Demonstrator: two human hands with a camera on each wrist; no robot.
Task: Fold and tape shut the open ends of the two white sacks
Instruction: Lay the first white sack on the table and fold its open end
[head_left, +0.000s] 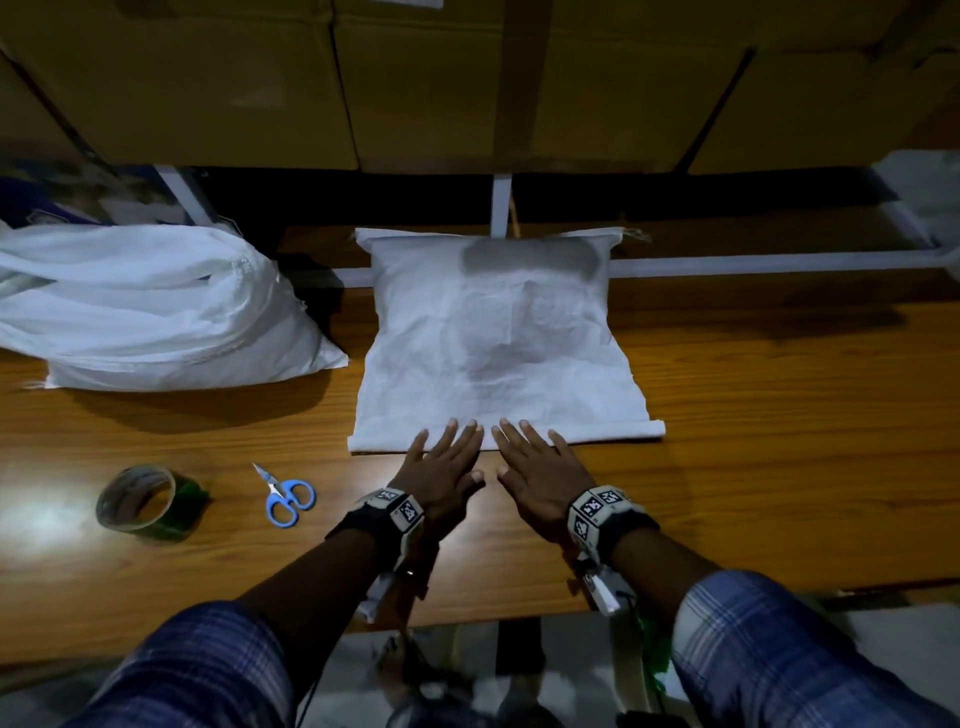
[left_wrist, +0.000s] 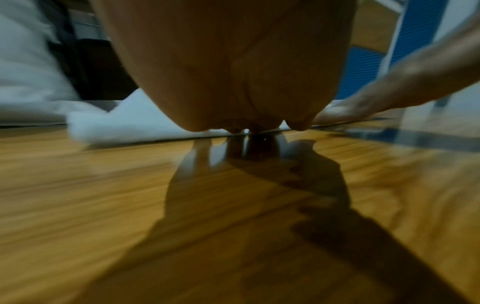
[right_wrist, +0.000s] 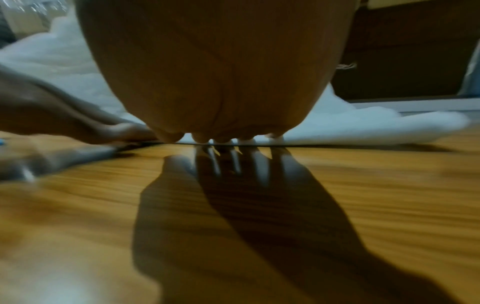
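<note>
1. Only the head view takes in the whole desk: left of the flat sack lie a roll of tape, blue scissors and, further back, a second, fuller sack. Cardboard boxes stand behind the flat sack.
2. The left wrist view is blurred; it shows the underside of the left hand low over the wood and the flat sack's near edge beyond its fingertips, with the other hand coming in at the right.
3. The right wrist view, also blurred, shows the right hand from beneath, its shadow spread on the desk, and the white edge running off to the right.
4. The flat sack lies at the middle of the desk, wrinkled, with its near edge rolled or folded into a narrow band; its far end reaches the desk's back edge.
5. The left hand lies flat, its fingers straight and slightly spread, tips resting on the folded band left of its middle. It grips nothing.
6. The right hand sits just beside it, fingers likewise straight, tips on the same band. It grips nothing.
</note>
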